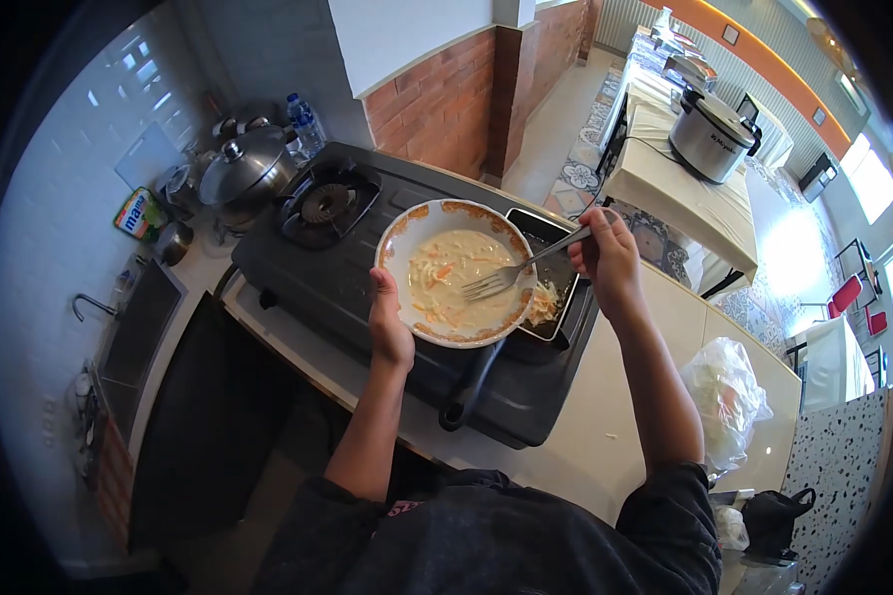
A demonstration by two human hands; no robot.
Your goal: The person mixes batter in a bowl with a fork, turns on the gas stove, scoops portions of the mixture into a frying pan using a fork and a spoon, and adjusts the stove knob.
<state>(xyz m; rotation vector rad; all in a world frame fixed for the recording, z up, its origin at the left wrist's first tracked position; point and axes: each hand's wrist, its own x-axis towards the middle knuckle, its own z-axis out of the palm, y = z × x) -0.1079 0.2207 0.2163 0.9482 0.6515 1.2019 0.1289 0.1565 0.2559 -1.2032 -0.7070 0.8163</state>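
My left hand point(389, 319) grips the left rim of a white bowl point(395, 250) with an orange-brown patterned border. Inside the bowl is a pale, creamy mixture point(445, 260) with orange shreds. My right hand point(605, 256) is closed on the handle of a metal fork point(491, 285), whose tines rest in the mixture. Partly hidden behind the bowl, a rectangular dark pan point(569, 281) sits on the stove, with some shredded food point(543, 303) in it. The pan's black handle point(471, 387) points toward me under the bowl.
The black stove point(298, 268) has a bare burner point(328, 203) at its left. Beyond it stand a lidded pot point(248, 169) and a water bottle point(304, 121). A plastic bag point(724, 402) lies on the right counter. A large cooker point(712, 136) stands on a far table.
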